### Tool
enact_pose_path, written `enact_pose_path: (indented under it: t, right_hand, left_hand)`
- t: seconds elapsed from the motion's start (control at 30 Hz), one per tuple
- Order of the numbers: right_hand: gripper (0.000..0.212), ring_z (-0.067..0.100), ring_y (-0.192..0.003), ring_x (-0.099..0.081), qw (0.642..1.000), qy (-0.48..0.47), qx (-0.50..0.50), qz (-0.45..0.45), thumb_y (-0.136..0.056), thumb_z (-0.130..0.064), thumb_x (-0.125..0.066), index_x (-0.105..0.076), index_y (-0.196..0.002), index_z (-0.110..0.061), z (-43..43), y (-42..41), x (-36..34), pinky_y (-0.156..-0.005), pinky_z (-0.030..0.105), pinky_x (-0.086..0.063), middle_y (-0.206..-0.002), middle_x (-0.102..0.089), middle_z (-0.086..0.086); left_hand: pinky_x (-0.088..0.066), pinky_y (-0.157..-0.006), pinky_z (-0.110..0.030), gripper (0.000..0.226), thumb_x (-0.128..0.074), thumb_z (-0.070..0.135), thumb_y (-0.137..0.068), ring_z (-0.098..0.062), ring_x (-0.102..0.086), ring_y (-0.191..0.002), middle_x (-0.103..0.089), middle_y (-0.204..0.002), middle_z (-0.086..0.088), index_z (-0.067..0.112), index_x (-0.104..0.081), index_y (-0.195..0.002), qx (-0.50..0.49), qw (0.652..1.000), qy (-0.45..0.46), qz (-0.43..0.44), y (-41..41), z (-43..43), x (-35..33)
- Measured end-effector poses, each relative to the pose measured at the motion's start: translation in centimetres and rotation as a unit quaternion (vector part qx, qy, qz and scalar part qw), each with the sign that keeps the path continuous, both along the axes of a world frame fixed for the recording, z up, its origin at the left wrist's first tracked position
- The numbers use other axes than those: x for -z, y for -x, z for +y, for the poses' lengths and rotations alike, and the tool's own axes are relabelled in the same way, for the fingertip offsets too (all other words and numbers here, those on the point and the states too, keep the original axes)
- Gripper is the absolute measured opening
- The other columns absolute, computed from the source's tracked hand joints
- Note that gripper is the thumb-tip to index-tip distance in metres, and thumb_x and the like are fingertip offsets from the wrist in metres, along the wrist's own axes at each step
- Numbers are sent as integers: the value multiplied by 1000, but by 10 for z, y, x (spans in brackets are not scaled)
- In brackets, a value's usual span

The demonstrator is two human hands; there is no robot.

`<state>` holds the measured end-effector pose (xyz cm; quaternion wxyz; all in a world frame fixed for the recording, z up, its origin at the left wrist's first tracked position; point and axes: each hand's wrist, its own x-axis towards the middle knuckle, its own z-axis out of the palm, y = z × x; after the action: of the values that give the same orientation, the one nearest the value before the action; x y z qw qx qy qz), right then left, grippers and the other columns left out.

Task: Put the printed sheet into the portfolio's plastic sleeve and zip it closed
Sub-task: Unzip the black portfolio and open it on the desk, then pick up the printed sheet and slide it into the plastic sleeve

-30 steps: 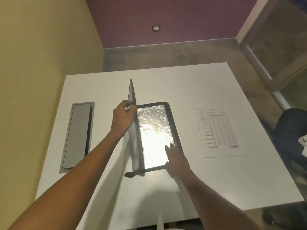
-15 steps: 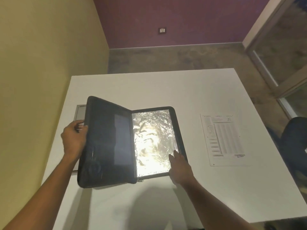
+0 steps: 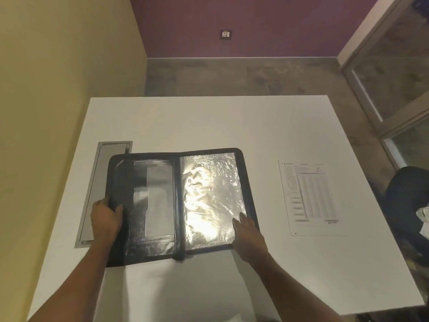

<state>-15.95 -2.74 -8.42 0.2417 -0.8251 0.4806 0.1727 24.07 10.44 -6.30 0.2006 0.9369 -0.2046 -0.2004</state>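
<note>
Far left, beside a grey hatch (image 3: 104, 182) sunk in the bench (image 3: 209, 117): clamps the outer left edge of the portfolio (image 3: 130, 182) with the left grip (image 3: 105, 219), thumb on the inner face, fingers wrapped round the edge. Holds the portfolio spread flat, spine pointing away from the body, pockets on the left half, crinkled plastic sleeve (image 3: 209, 194) glaring on the right half. Presses the near right corner of that sleeve with the right grip (image 3: 249, 231), fingers straight and flat, pinching nothing. Further right, well apart from the portfolio and untouched: the printed sheet (image 3: 311, 198), flat on the bench, long axis parallel to the spine, so lined up with the sleeve already. Probably calls for the right grip, much the nearer one, to reach sideways to the right for the sheet, with no turning needed by the look of it. Cannot tell where the sleeve's mouth opens
</note>
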Motion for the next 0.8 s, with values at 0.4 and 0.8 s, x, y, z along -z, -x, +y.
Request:
enact_pose_path:
  t: [0.4,0.8]
  right_hand:
    - [67,29,-154,-25,999,-13,-28,15,-91,-19,-59,-35,-154,-18,-8,0,-15,-113,40,-44,-169,-22,6]
    - [62,24,-149,-35,996,51,-70,-2,-99,-29,-49,-32,-157,-15,-26,17,-43,-109,38,-46,-168,-24,6]
  left_hand:
    - [-27,-124,-65,74,-76,34,-95,-43,-35,-152,-38,-162,-23,1,-43,-151,113,988,-105,-21,17,14,15]
    - [-17,-129,-52,74,-72,31,-99,-39,-31,-157,-38,-166,-17,5,-35,-158,98,994,-5,-38,104,-6,-23]
